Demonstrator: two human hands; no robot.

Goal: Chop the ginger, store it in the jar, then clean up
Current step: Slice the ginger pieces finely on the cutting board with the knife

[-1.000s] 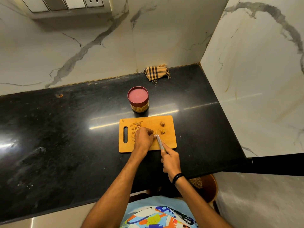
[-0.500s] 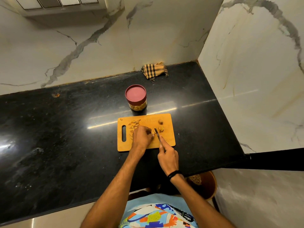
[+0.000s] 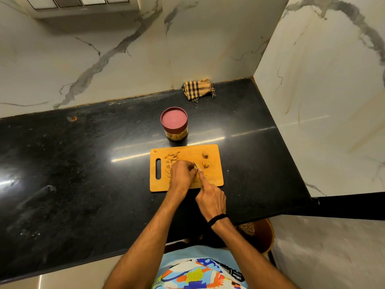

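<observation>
Finding 1. At 9 o'clock on the cutting board (image 3: 215,180), just right of its handle slot, lies the chopped ginger (image 3: 171,157). I judge it was pushed there to keep cut pieces away from the blade.

Finding 2. The left hand (image 3: 182,174) sits at board centre with its fingers curled down and the knuckles facing the knife (image 3: 196,165). What the fingers pin is hidden. I judge it to be the ginger piece being cut, with the fingertips tucked back from the edge.

Finding 3. The right hand (image 3: 211,198), at 5 o'clock off the board, is closed around the knife handle. Its index finger lies along the spine, which suits short, controlled strokes.

Finding 4. Two whole ginger pieces (image 3: 205,159) wait at 2 o'clock on the board, near the blade but apart from it.

Finding 5. The jar (image 3: 174,124) stands at 12 o'clock just beyond the board on the countertop (image 3: 73,163), with its red lid on. It is close enough for the later transfer. A checked cloth (image 3: 198,89) lies at 1 o'clock from the jar against the wall, probably kept for the clean-up.

Change from one second ago: a longer stretch of blade showed between the hands then. Now only its tip shows beside the left fingers, so the knife has moved in. The jar, cloth, whole ginger pieces and chopped ginger are unmoved.

Status: chopping is under way and storage has not begun.
</observation>
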